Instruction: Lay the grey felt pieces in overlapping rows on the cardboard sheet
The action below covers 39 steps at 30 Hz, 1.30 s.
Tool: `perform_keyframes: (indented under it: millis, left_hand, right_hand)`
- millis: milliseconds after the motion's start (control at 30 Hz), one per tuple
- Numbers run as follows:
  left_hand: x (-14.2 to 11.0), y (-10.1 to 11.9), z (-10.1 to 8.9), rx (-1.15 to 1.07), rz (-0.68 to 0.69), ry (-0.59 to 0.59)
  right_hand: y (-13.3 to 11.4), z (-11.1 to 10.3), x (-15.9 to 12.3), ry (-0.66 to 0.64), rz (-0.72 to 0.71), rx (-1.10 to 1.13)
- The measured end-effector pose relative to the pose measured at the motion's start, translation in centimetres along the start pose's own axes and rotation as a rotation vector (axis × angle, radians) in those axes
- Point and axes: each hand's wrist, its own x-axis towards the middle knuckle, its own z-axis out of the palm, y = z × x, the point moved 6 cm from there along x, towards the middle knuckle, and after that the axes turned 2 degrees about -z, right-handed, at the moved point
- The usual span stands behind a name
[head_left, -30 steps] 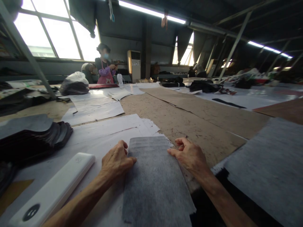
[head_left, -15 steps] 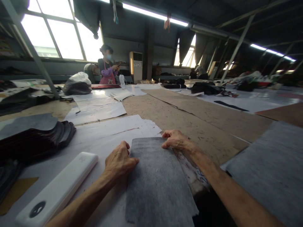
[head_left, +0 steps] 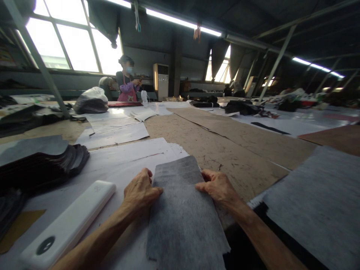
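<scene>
A grey felt-like fabric piece [head_left: 182, 213], with rounded far corners and small notches at its near end, lies between my two hands at the near edge of the table. My left hand [head_left: 142, 190] pinches its left edge, thumb on top and fingers curled at the side. On the opposite edge, my right hand [head_left: 216, 185] grips in the same way, thumb on the upper face and fingers at the rim. Whether the piece is one layer or several I cannot tell. White paper [head_left: 135, 161] lies under it on the left.
A white power bank [head_left: 70, 221] with a dark round display lies left of my left arm. Behind it sits a stack of dark cut pieces [head_left: 47, 161]. Large grey fabric [head_left: 315, 202] covers the right side. Across the table stands a person [head_left: 128, 84] in a pink apron.
My right hand has moved from the far right corner of the piece nearer to me along its right edge. That far corner now sits slightly raised. My left hand stays nearly in place.
</scene>
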Motion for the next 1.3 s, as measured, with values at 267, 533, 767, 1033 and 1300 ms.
perform_keyframes:
  millis: [267,533,767,1033,1300]
  left_hand:
    - [-0.1,0.2,0.3,-0.488,0.101,-0.088]
    - [-1.5,2.1,3.0,-1.241,0.233,-0.560]
    - [-1.7,1.2,4.0,-1.311,0.052,-0.478]
    - [-1.3,1.3,3.9,-1.382,0.060,-0.457]
    - [-1.5,1.4,4.1,-1.379,0.076,-0.463]
  right_hand:
    - [1.6,0.1,-0.9,-0.033,0.035,0.501]
    - [1.4,-0.1,-1.3,-0.069,-0.006,0.651]
    - [1.9,-0.3,-1.6,-0.009,-0.009,0.623]
    - [1.9,-0.2,-1.4,-0.013,0.024,0.585]
    - [2.2,-0.2,-1.2,0.051,0.045,0.524]
